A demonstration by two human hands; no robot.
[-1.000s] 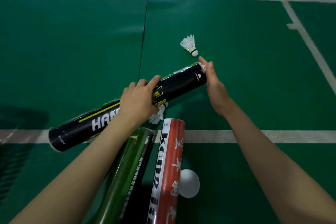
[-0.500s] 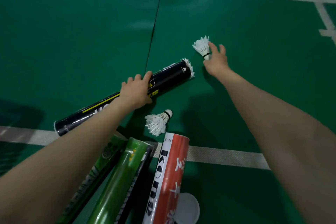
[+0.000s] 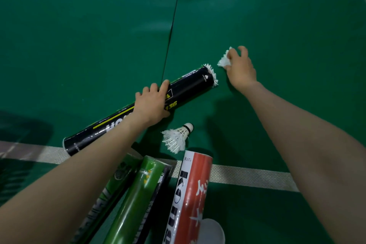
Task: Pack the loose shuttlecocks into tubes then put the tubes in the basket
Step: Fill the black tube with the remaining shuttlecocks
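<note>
Shuttlecocks are being picked off the green floor [image 3: 89,45] one at a time, and the far one [image 3: 224,61] is now being pinched by its feathers in the right hand [image 3: 240,70]. Half a second back that hand was only being stretched out over it, and a second back it was being used at the mouth of the black tube [image 3: 190,86]. So the right grip is being closed on a bird now, not left empty. The black tube is being held down on the floor by the left hand [image 3: 152,103], with the fingers curled over it around mid-length. White feather tips [image 3: 213,75] are being left poking out of its open end, just beside the right hand. One more loose shuttlecock [image 3: 175,138] is being left untouched on the floor between the black tube and the red tube [image 3: 195,182]. A green tube [image 3: 141,192] and a white cap [image 3: 215,230] are being kept close by at the bottom. Most likely the picked-up one is being lined up for that open end next. No basket is being shown, so that step is probably still a fair way off.
</note>
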